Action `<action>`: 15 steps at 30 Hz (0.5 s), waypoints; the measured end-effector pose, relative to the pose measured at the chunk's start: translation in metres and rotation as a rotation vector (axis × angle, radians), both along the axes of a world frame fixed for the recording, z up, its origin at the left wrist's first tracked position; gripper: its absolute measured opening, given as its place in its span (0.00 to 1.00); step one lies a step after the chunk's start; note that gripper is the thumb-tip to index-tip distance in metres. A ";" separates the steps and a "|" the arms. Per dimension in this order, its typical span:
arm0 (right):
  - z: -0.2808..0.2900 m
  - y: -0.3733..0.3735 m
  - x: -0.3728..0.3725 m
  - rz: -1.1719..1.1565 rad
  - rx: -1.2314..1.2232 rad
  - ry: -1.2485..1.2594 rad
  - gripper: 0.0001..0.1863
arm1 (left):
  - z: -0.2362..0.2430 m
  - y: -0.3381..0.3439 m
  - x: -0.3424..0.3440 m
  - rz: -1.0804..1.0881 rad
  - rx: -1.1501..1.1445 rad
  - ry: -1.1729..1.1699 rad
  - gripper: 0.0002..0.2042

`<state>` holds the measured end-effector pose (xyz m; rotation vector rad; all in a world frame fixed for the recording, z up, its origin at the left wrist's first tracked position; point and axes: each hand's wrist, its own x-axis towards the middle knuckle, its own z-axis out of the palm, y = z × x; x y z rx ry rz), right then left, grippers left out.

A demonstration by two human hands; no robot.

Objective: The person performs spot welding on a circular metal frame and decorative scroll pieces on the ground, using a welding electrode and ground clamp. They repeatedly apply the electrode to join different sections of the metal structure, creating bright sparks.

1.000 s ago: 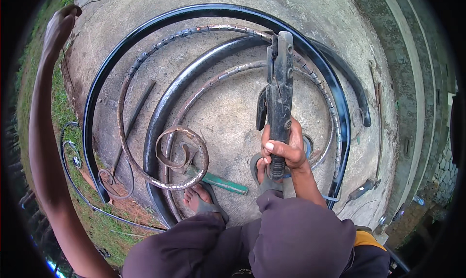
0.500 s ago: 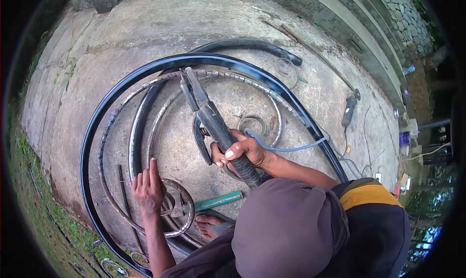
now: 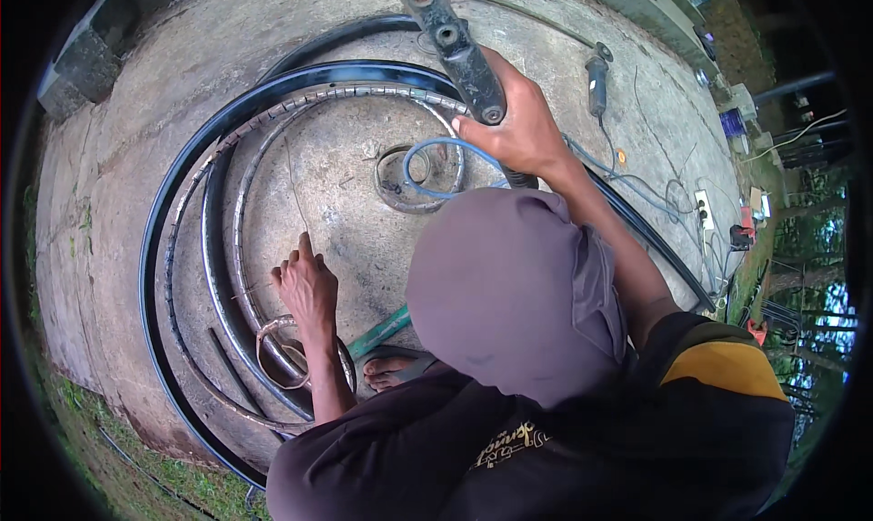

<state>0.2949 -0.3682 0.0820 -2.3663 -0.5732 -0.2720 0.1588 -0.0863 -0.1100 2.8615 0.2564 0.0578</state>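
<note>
The black clamp [image 3: 459,57] is at the top centre of the frame, its upper end at the frame's edge. Its long axis slants from there down and to the right, toward the dark cap [image 3: 509,294] on the person's head. The right hand [image 3: 523,125] is wrapped around it, thumb laid along the near side; the clamp leads out of this hand up and to the left. The left hand [image 3: 309,289] is much farther off, left of centre and low: from it, the clamp lies up and to the right, well apart.

The clamp looks scuffed and worn, with round bolt holes along its upper face; whether its mouth is open cannot be told.

The left hand is palm down with bent fingers, the forefinger reaching upward. A thin wire [image 3: 294,185] runs up from that fingertip; whether the fingers pinch it cannot be told. Below the hand, a curled metal strip [image 3: 261,353] shows around the wrist, near a green bar [image 3: 380,332].

Farther out, a notched hoop [image 3: 364,91] and a larger black hoop [image 3: 148,285] sweep across the left side. A blue hose [image 3: 436,142] loops just below the clamp, and a grinder [image 3: 597,89] lies at the upper right.
</note>
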 end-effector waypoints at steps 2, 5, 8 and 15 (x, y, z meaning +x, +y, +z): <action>-0.019 0.011 0.009 0.007 -0.202 -0.057 0.38 | 0.016 -0.007 -0.011 0.066 -0.097 -0.052 0.22; -0.040 0.028 0.025 0.178 -0.499 -0.141 0.37 | 0.032 -0.020 -0.027 0.118 -0.329 -0.170 0.19; -0.055 0.055 0.032 0.251 -0.838 -0.002 0.35 | 0.049 -0.030 -0.046 0.119 -0.434 -0.266 0.15; -0.063 0.027 0.047 0.137 -0.794 0.133 0.33 | 0.045 -0.049 -0.073 0.110 -0.551 -0.222 0.14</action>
